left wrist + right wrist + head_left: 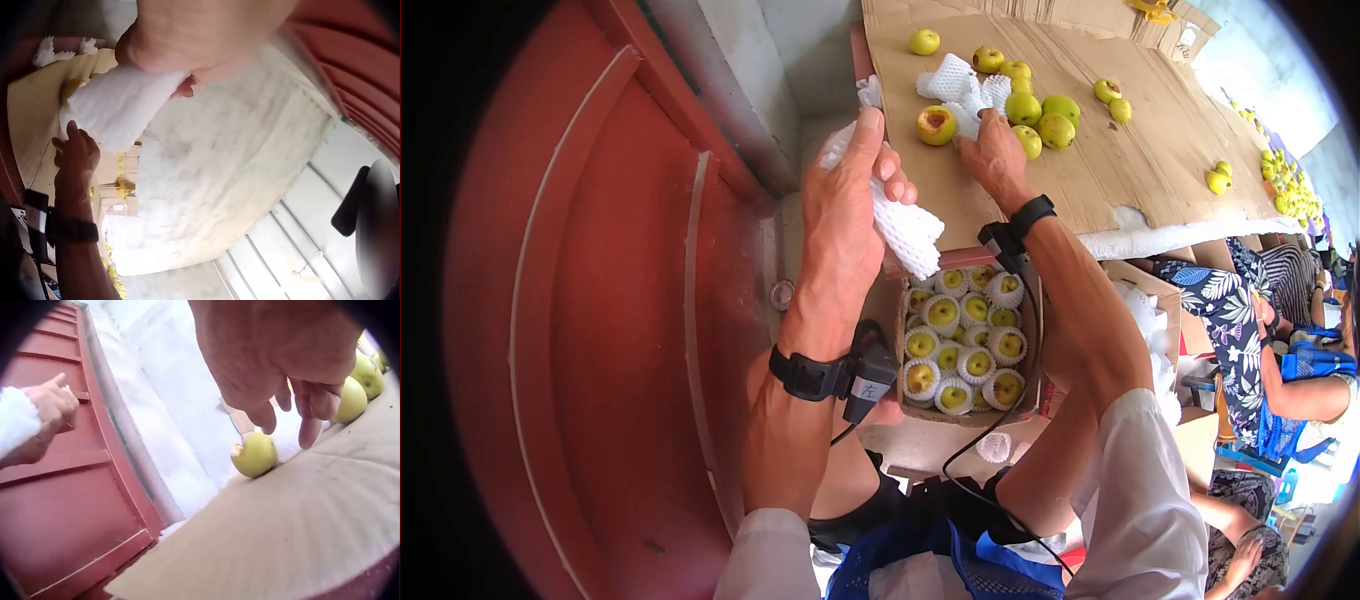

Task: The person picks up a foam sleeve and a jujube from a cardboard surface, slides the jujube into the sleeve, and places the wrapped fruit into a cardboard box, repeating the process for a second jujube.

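both hands are raised over the cardboard sheet (1120, 170). a white foam net sleeve (900, 225) is gripped in the left hand (850, 200), fingers curled round it. the right hand (992, 152) is held loosely spread, empty, fingertips just beside a blemished apple (936, 125) on the cardboard. wrapped apples are packed in the box (1030, 300) below.

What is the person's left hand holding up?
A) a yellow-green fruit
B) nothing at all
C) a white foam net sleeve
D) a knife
C: the left hand grips a white foam net sleeve above the box of wrapped fruit.
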A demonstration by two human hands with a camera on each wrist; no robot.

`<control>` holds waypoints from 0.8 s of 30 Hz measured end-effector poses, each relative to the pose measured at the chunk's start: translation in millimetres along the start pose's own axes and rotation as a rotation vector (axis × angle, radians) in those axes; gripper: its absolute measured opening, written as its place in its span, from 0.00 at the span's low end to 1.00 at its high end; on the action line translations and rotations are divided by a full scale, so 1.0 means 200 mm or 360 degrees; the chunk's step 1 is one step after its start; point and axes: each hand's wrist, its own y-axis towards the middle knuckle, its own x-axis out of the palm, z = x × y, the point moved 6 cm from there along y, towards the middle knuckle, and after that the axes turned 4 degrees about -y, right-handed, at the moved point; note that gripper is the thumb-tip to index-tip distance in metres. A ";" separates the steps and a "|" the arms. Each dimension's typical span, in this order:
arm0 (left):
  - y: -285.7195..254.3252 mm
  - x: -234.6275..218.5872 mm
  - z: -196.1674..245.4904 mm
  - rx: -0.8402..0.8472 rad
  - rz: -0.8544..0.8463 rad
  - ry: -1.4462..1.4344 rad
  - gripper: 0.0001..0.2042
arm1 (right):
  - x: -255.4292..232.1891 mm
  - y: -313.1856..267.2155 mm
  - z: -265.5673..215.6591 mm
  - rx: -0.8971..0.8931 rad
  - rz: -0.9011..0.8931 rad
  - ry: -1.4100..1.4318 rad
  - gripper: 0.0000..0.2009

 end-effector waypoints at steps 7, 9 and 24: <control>0.02 -0.02 0.01 0.0022 -0.0025 0.0072 0.09 | -0.02 -0.05 0.08 0.0220 -0.0013 0.0103 0.18; 0.03 -0.04 0.00 0.0014 -0.0030 0.0076 0.08 | -0.03 -0.07 0.12 0.0263 0.0012 0.0147 0.19; 0.05 -0.05 -0.06 -0.0031 -0.0014 0.0232 0.07 | -0.28 -0.26 0.26 0.0515 0.0062 0.1451 0.16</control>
